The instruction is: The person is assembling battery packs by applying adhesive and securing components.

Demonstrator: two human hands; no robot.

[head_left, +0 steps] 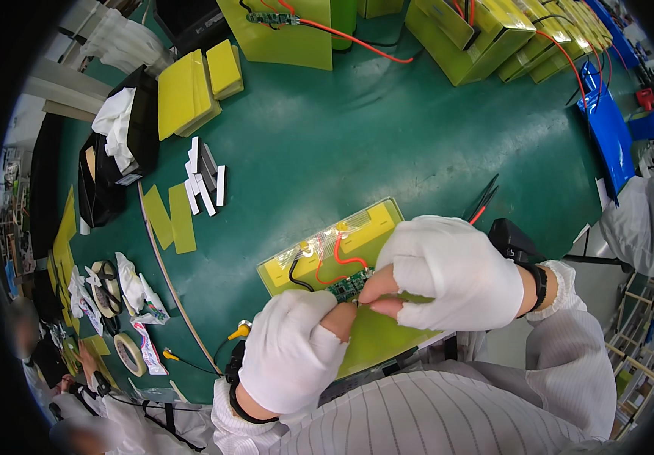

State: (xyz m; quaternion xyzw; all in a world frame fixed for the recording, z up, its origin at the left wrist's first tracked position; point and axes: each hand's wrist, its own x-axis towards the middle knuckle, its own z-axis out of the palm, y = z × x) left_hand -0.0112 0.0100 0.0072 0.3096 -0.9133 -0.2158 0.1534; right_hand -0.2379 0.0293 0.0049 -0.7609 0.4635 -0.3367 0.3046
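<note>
In front of me lies a yellow-green battery pack (382,218) with clear tape over its top, and a black wire and red wires run from it to a small green circuit board (348,286). My left hand (285,353), in a white fingerless glove, is closed at the board's near left edge, its thumb tip bare. My right hand (448,273), gloved likewise, pinches with thumb and finger at the board's right end. Whatever sits between those fingertips is too small to make out. A yellow-green sheet (380,341) spreads beneath both hands.
White and grey strips (205,178) and yellow sheets (183,95) lie at left, near a black bin (145,114). Tape rolls (130,355) lie lower left, by a yellow clip cord (242,331). More battery packs (471,53) stand at the back. Black tweezers (486,193) rest at right.
</note>
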